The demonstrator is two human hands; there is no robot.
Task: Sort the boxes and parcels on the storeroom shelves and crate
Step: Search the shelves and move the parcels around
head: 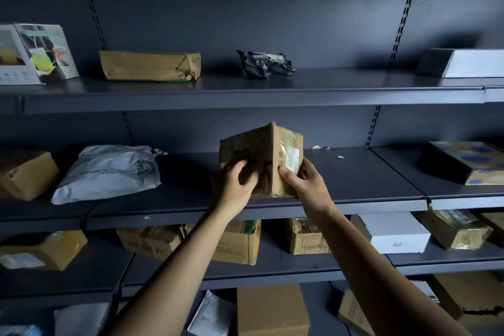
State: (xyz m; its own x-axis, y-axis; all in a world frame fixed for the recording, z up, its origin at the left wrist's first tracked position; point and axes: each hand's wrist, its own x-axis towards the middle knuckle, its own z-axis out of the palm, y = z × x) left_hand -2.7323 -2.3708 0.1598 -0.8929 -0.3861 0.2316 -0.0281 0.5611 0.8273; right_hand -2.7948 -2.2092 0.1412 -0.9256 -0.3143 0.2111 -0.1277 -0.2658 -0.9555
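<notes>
Where the dark metal middle shelf (341, 185) ran across the view, a creased brown cardboard box (23, 173) sat at the far left, just beside a soft, wrinkled white plastic mailer (109, 172) bearing a printed code. Further right, the left hand (236, 185) lay with fingers curled against the scuffed, worn face of a small cardboard box (253, 153) standing near the shelf's front edge. A sharp vertical corner of the box faced the camera. The right hand (306, 185) gripped the box's other face, thumb pressed beside a glossy taped label. At the far right lay a flat box (463, 162) with a yellow top, blue spots and dark sides, well apart.
</notes>
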